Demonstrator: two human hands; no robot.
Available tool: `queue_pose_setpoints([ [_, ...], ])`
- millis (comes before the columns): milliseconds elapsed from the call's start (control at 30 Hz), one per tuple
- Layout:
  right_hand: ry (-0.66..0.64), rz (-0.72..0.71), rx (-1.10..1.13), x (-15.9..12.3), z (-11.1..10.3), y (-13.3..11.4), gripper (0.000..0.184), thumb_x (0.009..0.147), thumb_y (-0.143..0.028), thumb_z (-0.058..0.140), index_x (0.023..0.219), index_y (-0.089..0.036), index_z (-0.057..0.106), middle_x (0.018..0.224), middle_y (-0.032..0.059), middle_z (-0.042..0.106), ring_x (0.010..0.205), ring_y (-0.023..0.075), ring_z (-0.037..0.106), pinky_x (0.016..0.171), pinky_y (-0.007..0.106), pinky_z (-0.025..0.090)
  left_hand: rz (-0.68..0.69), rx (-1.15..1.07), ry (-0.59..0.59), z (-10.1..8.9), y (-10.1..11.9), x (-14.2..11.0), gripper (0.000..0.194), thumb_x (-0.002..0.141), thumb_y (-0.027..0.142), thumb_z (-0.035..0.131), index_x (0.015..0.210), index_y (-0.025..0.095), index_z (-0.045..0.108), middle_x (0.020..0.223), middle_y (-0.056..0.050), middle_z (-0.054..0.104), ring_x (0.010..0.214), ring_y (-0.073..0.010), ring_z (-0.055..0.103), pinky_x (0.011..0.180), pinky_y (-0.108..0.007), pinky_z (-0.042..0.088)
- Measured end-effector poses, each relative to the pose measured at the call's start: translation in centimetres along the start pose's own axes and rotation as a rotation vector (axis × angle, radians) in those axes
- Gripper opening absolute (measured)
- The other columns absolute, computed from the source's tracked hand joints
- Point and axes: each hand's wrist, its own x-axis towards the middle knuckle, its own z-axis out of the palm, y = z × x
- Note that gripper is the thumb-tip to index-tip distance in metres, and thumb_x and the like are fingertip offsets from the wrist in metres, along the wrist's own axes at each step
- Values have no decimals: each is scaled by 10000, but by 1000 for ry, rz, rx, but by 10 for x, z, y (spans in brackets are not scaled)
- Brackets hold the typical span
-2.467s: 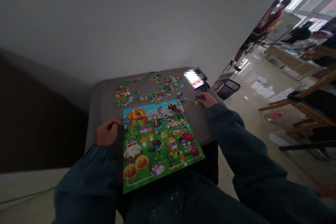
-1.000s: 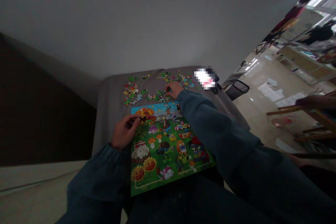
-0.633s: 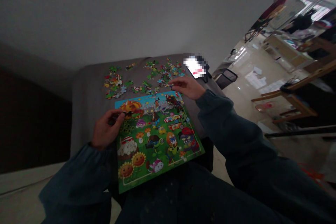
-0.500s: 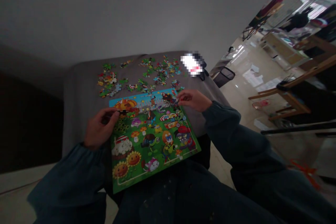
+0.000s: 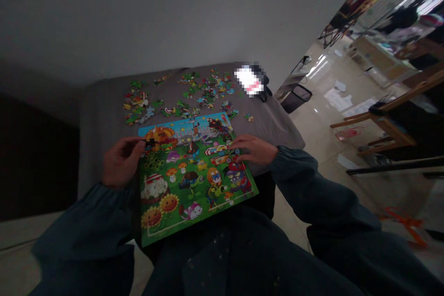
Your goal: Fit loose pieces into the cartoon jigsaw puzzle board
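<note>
The grey-covered table (image 5: 274,125) ran back to the wall (image 5: 180,18), and its near edge passed under the picture board (image 5: 199,185), whose lower part jutted out over the person's lap (image 5: 208,245). Loose puzzle pieces (image 5: 210,94) spread along the far half, some just beside the board's far edge. A bright, pixelated object (image 5: 249,79) took up the far right corner, with something dark behind it.

Grey cloth showed in a strip down the table's left edge, outside the left hand, and in a wider stretch from the board's right edge to the table's right near corner, interrupted by a small clump of pieces (image 5: 249,118). Beyond the right edge, lower down, stood a black mesh bin (image 5: 297,97).

The left hand (image 5: 120,159) was at the board's far left corner, thumb and forefinger pinching a dark piece (image 5: 150,143); that piece projected from the fingertips over the printed pumpkin. The right hand (image 5: 255,149) lay across the middle of the board's right edge, its bent fingers reaching in above the printed surface; whether they gripped anything could not be told. The board lay between both hands, its far edge beyond the right fingertips.
</note>
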Motion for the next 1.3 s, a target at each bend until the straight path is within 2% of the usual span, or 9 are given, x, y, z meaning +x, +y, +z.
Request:
queue_pose_setpoints([
  [133,76,-15,-62,-20,14,-8,415,891,-428,697,1232,-194,677,1149,108,682,1073,252,603,985,469,486,-5,-9,-2,0,1,0,440,742,528,646,988,168,702,821,-27,712,681,-139,617,658,-265,509],
  [267,143,18,-28,-33,26,-15,406,938,-415,632,1268,-179,649,1166,123,674,1088,247,589,983,453,482,-6,-14,-2,1,1,-1,437,741,527,647,988,171,701,824,-26,714,683,-140,623,640,-258,508],
  [633,130,36,73,-43,23,-19,402,944,-346,620,1324,-216,617,1210,106,701,1083,233,601,1002,471,456,-9,10,-14,-1,1,-1,373,779,475,651,1005,180,694,898,-28,735,775,-165,653,736,-297,543],
  [833,127,102,81,-51,25,-20,453,938,-333,622,1379,-240,588,1205,90,708,1085,249,557,989,476,487,-20,25,-8,-1,5,-2,372,780,469,641,1003,174,689,894,-33,732,785,-177,652,739,-307,542],
  [967,140,87,91,-57,26,-20,426,948,-322,609,1367,-242,593,1201,88,709,1093,249,577,997,486,488,-18,20,-10,-1,4,-3,359,775,453,648,993,172,692,840,-20,711,751,-163,634,713,-290,525],
  [1133,244,82,98,-60,32,-28,471,953,-330,605,1407,-220,541,1334,127,631,1212,256,570,1037,495,461,-18,4,-13,-1,5,-3,360,778,446,649,1001,166,689,823,-17,699,719,-145,618,682,-268,509],
  [1233,274,100,75,-58,40,-35,558,889,-408,695,1397,-224,553,1295,123,648,1195,276,563,1039,504,454,-24,-1,-11,-1,7,-3,356,771,439,653,993,163,686,816,-20,698,707,-143,616,681,-269,515],
  [1300,278,125,58,-56,46,-37,554,874,-415,709,1380,-237,571,1254,108,670,1177,283,557,1038,511,448,-24,-7,-12,0,7,-3,352,774,443,646,991,168,679,829,-20,701,708,-146,619,694,-280,527],
])
